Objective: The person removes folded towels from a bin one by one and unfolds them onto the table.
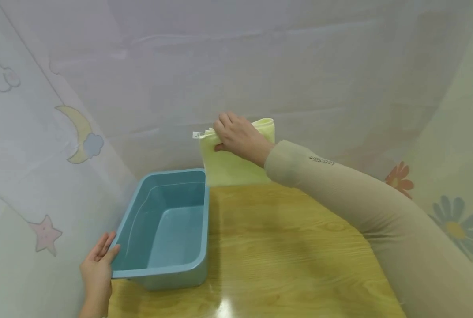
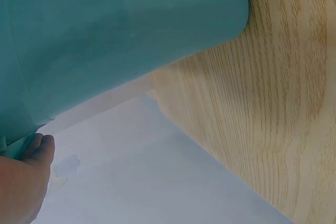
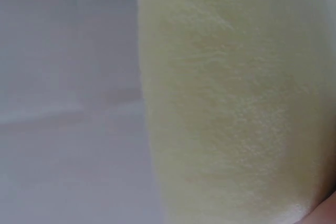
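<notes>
A folded pale yellow towel (image 1: 236, 168) with a small white tag (image 1: 197, 134) hangs from my right hand (image 1: 240, 137), which grips it near its upper edge. Its fuzzy weave (image 3: 226, 98) fills much of the right wrist view, where only a sliver of the hand shows at the lower right corner. My left hand (image 1: 96, 265) holds the near left corner of a blue-green plastic basin (image 1: 161, 270), thumb at the rim. From the left wrist, that hand (image 2: 26, 182) appears at the lower left, against the basin's outer side (image 2: 126, 35). Inside, the basin holds nothing.
Under the basin is a wood-grain table (image 1: 284, 247) with a curved right edge. Pale printed sheeting (image 1: 236, 79) rises behind it and on both sides, with a moon, a star and flowers on it. The towel hangs just right of the basin's far corner.
</notes>
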Tool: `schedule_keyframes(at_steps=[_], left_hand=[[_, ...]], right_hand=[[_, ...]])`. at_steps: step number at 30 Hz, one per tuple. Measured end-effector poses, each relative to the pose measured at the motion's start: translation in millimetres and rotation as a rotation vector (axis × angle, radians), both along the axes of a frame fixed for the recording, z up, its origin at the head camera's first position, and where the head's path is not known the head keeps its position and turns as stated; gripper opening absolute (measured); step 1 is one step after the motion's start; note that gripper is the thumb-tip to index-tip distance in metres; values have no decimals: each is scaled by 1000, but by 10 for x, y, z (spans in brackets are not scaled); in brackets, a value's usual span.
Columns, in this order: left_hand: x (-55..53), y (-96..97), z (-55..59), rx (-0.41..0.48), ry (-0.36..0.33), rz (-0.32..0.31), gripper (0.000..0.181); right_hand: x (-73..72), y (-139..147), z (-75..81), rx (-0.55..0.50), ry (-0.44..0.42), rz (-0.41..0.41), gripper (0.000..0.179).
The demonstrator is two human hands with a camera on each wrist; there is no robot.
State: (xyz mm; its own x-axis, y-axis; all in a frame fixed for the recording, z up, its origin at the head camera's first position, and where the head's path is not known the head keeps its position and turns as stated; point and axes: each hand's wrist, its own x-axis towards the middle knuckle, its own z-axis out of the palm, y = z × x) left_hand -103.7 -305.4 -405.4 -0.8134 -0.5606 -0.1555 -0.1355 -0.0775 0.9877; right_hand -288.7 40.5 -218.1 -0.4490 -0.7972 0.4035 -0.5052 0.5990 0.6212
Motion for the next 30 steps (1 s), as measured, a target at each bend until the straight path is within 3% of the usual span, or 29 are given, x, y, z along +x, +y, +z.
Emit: schedule_keyframes(at_steps=[9, 16, 30], left_hand=[[6, -3, 4, -9, 6, 8, 63], [16, -25, -1, -36, 4, 32, 61], [77, -36, 22, -6, 16, 28, 61]], right_hand=[[-8, 260, -125, -70, -39, 42, 54], [6, 395, -299, -56, -6, 83, 56], [104, 497, -1011, -114, -50, 192, 56]])
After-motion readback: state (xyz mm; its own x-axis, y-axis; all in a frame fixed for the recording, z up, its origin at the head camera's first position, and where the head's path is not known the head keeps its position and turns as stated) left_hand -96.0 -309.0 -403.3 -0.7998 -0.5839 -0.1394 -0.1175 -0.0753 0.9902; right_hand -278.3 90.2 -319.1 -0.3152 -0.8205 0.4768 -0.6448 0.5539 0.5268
